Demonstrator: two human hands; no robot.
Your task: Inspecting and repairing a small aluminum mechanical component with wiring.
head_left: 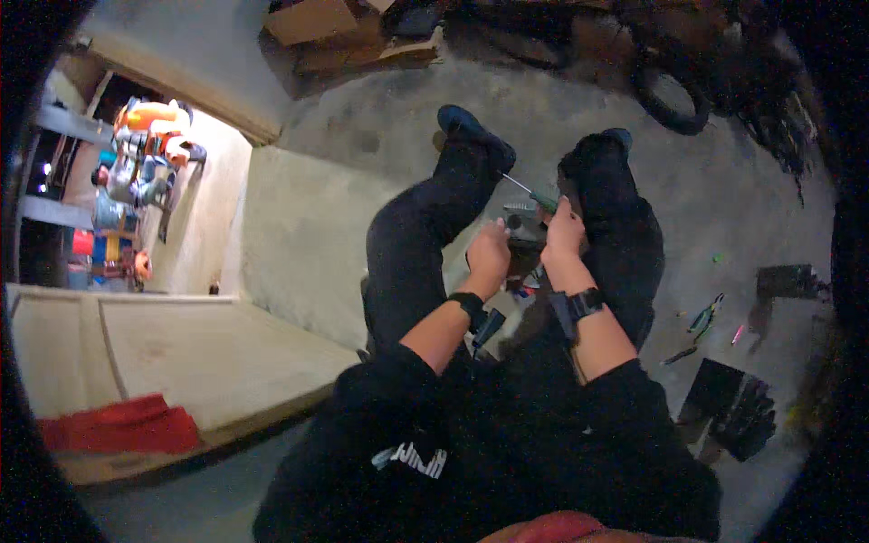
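Observation:
Between my knees sits a grey boxy metal part [523,224] with a dark round opening and a row of slots along its far edge. My right hand [565,233] is closed round the green handle of a screwdriver [545,201]. Its thin shaft points away to the far left, toward my left foot, and its tip is clear of the grey part. At the near-left edge of that part, my left hand [489,255] has its fingers curled in and seems to grip it; the exact hold is too small to make out. Small coloured bits [525,291] show just below.
On the floor to my right lie green-handled pliers [705,315], a pink stick-like thing [739,335], a black block [786,281] and a black glove [748,420]. A tyre [672,98] and cardboard boxes [312,23] stand farther off. A red cloth [122,425] rests at left by a bright doorway.

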